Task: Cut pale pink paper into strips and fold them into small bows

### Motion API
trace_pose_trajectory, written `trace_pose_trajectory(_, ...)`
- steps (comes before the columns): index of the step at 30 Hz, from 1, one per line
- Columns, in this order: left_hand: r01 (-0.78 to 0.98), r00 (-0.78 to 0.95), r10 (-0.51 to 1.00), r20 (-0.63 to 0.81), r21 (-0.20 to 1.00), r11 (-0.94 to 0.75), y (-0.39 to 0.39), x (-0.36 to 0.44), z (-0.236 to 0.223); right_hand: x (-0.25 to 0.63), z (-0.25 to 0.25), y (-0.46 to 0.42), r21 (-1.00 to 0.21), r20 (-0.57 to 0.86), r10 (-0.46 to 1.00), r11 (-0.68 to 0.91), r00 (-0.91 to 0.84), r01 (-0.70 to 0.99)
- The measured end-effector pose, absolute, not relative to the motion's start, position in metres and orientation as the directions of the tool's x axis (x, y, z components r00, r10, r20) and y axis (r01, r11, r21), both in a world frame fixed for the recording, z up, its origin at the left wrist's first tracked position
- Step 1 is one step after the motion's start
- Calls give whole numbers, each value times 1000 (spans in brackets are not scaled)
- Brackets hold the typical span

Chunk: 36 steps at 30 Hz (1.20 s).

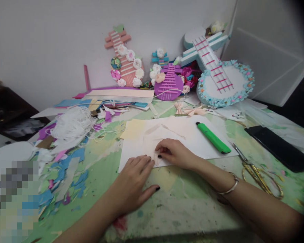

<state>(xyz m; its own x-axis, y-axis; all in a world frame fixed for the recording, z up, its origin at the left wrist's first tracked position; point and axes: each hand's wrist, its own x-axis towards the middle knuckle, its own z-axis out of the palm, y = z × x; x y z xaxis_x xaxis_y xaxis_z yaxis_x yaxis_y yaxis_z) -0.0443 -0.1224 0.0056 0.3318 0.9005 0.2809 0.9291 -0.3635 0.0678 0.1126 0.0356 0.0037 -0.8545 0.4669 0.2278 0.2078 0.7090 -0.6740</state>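
My left hand point(135, 180) lies flat at the front edge of a white paper sheet point(131, 152), fingers stretched out and thumb apart. Beside it, my right hand point(176, 152) is curled with its fingertips and thumb pinched over a thin pale pink paper piece point(156, 158), partly hidden by the fingers. Behind the hands, larger pale pink tissue-like paper point(173, 126) lies on the sheet. A green box cutter point(213, 137) rests on the sheet's right side. Gold-handled scissors point(258, 173) lie open near my right forearm.
A black phone point(281, 146) lies at the right. White string point(72, 125) and coloured paper scraps point(63, 172) cover the left side. Decorated paper instruments, pink point(126, 64), purple point(169, 84) and light blue point(224, 81), lean along the wall. Pale pink bows point(190, 110) lie before them.
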Motion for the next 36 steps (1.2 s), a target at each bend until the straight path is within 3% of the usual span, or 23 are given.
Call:
trace_pose_trajectory(10,937,325,920,218,60,-345,-118,-45,6,113,5,35,-736,174,505,637,-845,229)
trace_pose_trajectory(17,916,365,897,249,74,-394,-118,-43,6,112,2,35,-745,178,513,628,-840,225)
trace_pose_trajectory(36,921,359,921,150,106,-376,-116,-38,11,111,1,36,-726,197,504,651,-841,220)
